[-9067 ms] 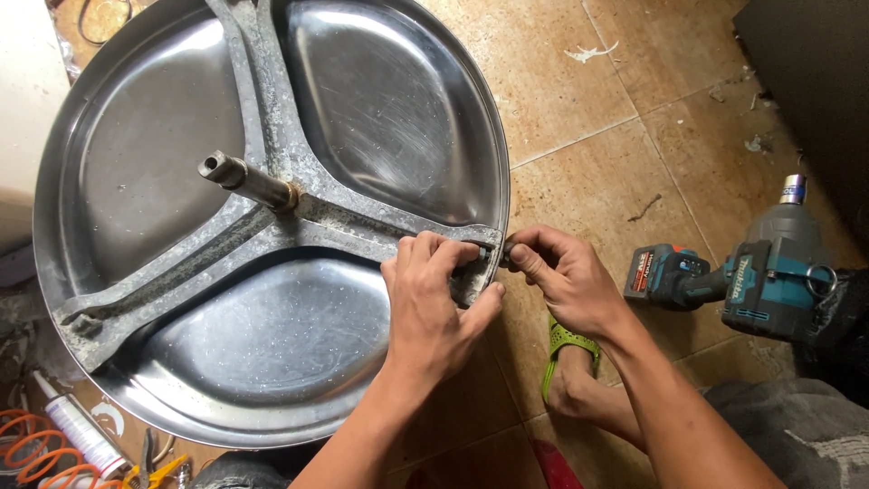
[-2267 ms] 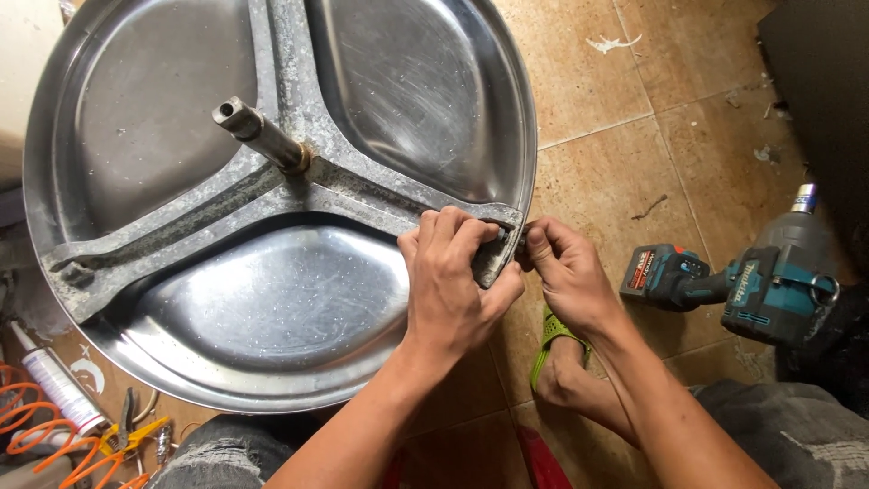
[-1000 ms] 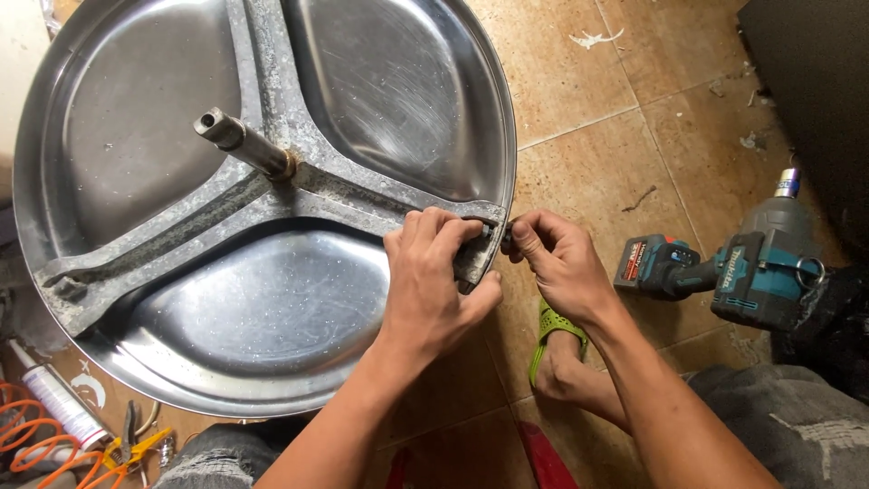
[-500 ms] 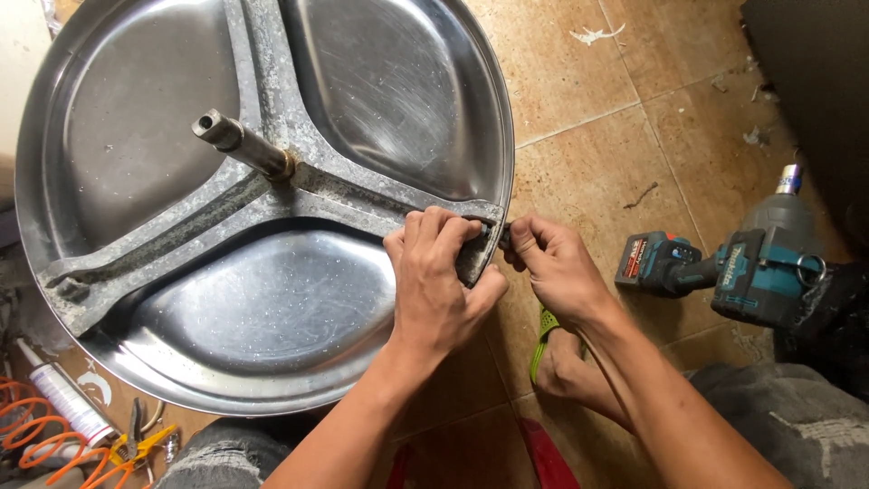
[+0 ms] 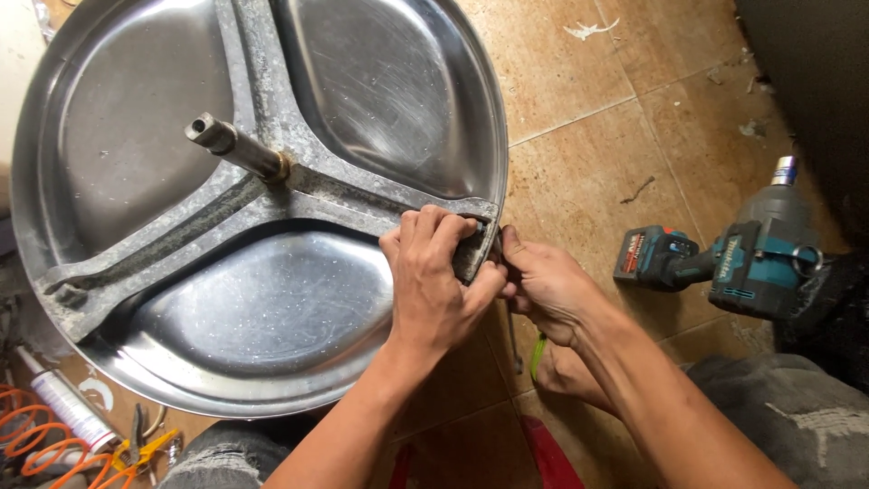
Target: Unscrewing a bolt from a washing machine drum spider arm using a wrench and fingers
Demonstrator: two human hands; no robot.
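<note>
- In the middle of the frame, the left hand [image 5: 434, 281] grips the metal arm [image 5: 362, 195] on the big drum [image 5: 272, 308].
- The right hand [image 5: 543, 285] pinches a thin tool [image 5: 513, 340] at the rim.
- The arm is still on the drum.

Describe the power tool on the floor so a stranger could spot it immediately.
Start at the big round steel drum that fills the left side, then look right across the tan floor tiles, past the right hand. The cordless impact driver lies there on its side, the only teal-and-black thing around, with a chunky battery block on its handle end.
</note>
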